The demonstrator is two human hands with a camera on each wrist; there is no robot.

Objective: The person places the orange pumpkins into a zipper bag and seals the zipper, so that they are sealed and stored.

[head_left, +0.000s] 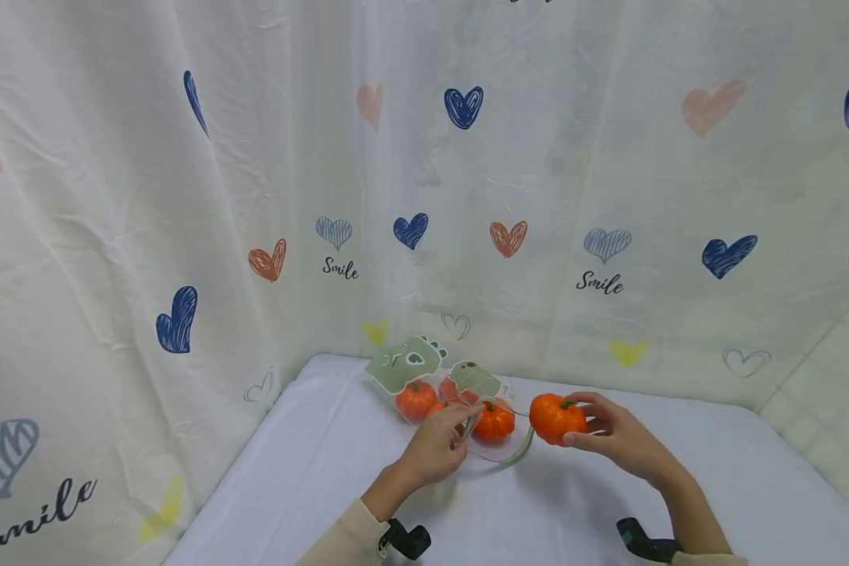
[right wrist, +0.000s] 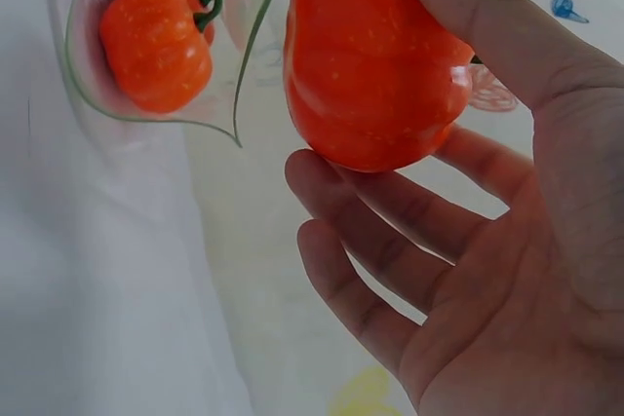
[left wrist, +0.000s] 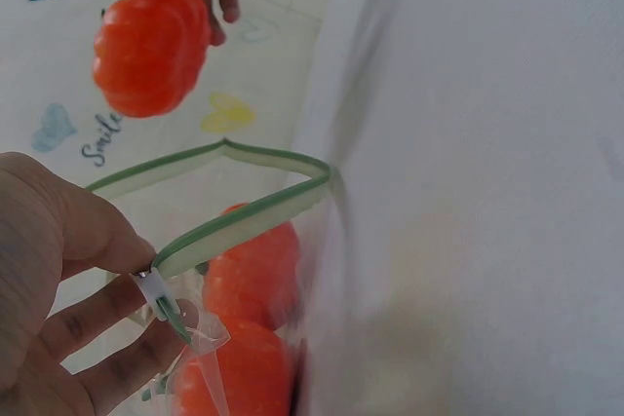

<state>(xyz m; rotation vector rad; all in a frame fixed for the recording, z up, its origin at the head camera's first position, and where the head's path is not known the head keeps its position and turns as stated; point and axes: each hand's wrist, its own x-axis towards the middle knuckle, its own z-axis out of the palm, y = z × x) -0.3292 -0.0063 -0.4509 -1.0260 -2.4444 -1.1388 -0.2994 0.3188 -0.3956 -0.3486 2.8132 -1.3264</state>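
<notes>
My right hand [head_left: 619, 436] holds a small orange pumpkin [head_left: 552, 419] with a green stem, thumb on one side and fingers on the other, just right of the bag's mouth. A clear zip bag [head_left: 403, 365] with green cartoon faces lies on the table, its green-edged mouth [left wrist: 273, 209] spread open. My left hand [head_left: 430, 450] pinches the bag's edge by the white slider [left wrist: 154, 291] between thumb and fingers. Several more pumpkins are inside the bag; one pumpkin [head_left: 494, 423] sits near its mouth, and another [head_left: 416, 400] lies farther back, partly behind the print.
A white cloth covers the table [head_left: 290, 479]. Behind and to the left hangs a white curtain [head_left: 538, 173] printed with hearts and "Smile". Dark wrist devices sit on both forearms, the left one [head_left: 406, 539] close over the table.
</notes>
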